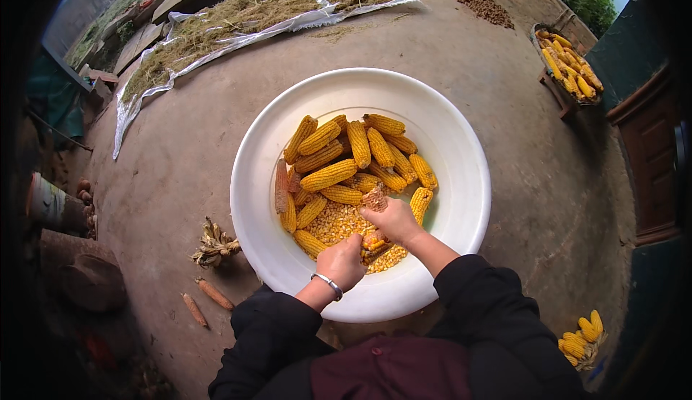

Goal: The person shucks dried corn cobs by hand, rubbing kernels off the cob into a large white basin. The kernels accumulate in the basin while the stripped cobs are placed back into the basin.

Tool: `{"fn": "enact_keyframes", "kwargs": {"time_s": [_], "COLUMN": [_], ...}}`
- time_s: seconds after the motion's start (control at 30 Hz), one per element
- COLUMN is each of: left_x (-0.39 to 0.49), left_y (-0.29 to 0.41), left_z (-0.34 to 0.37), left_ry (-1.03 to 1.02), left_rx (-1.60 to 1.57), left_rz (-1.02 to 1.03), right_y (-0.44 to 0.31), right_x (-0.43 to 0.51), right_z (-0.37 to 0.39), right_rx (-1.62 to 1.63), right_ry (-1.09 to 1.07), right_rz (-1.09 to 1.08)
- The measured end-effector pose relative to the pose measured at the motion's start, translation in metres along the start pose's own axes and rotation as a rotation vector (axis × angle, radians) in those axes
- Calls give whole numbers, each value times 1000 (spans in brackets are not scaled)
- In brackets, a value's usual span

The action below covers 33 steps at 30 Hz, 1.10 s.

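A large white plastic basin [462, 184] stands before me, holding many yellow corn cobs [328, 175] and a bed of loose kernels [338, 221]. My right hand [397, 219] grips a mostly bare corn cob [374, 200]. My left hand [341, 264], with a silver bangle [328, 286] at its wrist, is closed on a partly shelled corn cob [374, 240] just below the right hand. Part of that cob is hidden by the fingers. A stripped reddish cob [281, 186] leans at the basin's left inner side.
Bare cobs [214, 294] and dry husks [214, 243] lie on the concrete at the left. Dried plant matter [259, 16] covers a white sheet behind. A basket of corn [570, 67] stands upper right, near a brown door [649, 157]. More corn [583, 340] lies lower right.
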<state>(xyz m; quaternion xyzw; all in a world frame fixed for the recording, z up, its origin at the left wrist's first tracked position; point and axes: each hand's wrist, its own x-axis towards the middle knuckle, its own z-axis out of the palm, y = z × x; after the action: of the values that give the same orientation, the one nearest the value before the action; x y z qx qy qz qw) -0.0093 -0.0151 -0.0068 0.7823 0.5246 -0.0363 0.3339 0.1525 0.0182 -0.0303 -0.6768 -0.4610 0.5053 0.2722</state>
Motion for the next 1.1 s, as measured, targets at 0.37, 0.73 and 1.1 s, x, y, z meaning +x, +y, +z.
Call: {"fn": "enact_keyframes", "kwargs": {"time_s": [0.37, 0.73, 1.1], "left_x": [10, 8, 2], "left_y": [-30, -9, 3], "left_z": [11, -12, 13], "left_ry": [-125, 72, 111], "left_rx": [-484, -421, -764], "left_rz": [7, -26, -41], "right_y": [-10, -18, -9], "right_x": [-29, 0, -9], "right_z": [9, -31, 13], "right_rx": [-472, 665, 747], "right_ry": [-3, 121, 85], "right_rz": [-689, 4, -176]}}
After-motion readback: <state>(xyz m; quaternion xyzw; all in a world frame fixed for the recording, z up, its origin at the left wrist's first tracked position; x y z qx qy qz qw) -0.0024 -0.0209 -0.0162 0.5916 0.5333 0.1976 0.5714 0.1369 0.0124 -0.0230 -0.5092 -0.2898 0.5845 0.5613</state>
